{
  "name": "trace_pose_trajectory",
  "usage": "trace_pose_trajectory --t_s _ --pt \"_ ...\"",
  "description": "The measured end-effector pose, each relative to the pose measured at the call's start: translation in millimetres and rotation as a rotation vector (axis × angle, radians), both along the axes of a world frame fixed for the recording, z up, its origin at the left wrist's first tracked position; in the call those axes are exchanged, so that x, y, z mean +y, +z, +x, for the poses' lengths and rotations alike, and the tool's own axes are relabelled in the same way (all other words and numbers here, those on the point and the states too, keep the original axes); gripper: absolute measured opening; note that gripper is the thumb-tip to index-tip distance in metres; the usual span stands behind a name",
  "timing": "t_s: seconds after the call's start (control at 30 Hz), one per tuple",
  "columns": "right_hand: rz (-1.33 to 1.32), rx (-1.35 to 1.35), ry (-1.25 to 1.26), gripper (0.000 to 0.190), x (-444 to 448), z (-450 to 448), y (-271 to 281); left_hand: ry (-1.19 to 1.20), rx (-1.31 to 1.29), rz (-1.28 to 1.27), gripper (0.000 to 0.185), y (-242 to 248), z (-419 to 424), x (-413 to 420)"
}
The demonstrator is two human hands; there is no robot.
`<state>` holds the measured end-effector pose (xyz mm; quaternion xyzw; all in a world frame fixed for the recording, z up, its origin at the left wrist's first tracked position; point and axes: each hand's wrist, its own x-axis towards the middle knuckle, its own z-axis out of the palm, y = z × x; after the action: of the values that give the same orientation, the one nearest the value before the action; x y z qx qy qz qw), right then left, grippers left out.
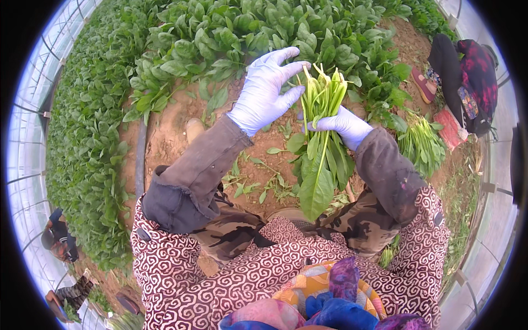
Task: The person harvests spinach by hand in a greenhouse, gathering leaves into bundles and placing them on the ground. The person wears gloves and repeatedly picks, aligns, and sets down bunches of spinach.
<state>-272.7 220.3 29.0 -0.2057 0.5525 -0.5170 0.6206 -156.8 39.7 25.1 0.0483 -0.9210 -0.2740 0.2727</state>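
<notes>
My right hand (345,126), in a pale lavender glove, grips a bunch of spinach (324,97) around its stems. The cut stem ends point up and away from me, while the broad leaves (315,185) hang down towards my lap. Just left of the stem ends is my left hand (270,84), gloved the same way. Its fingers are apart and curved, with nothing visible between them; the fingertips come close to the stems, and whether they touch I cannot tell. Loose leaves and small weeds (264,181) lie on the brown soil below.
Growing spinach (247,33) fills the ground ahead and to the left. A dark hose or strip (141,156) runs along the left bed. A pile of spinach (421,142) lies at the right, near a crouching person (466,82) and a red bag (451,128). Other people (62,239) are at lower left.
</notes>
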Motion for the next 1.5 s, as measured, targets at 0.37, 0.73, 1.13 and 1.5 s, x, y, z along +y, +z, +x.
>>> trace_pose_trajectory --t_s 0.37,0.73,1.13,1.5 --pt "0.010 0.012 0.026 0.064 -1.0 1.7 -0.9 0.032 0.182 0.626 0.015 -2.8 3.0 -22.1" --pt "0.014 -0.076 -0.009 0.059 2.7 2.0 -1.7 -0.221 -0.308 1.099 0.039 -10.2 7.0 -7.6" --pt "0.035 -0.081 0.050 0.058 -0.4 5.3 -7.3 0.005 -0.297 1.234 0.023 -12.8 4.6 4.9" --pt "0.140 -0.065 -0.016 0.051 3.0 3.7 -15.2 0.114 0.101 0.962 0.027 -11.8 -1.5 -2.6"
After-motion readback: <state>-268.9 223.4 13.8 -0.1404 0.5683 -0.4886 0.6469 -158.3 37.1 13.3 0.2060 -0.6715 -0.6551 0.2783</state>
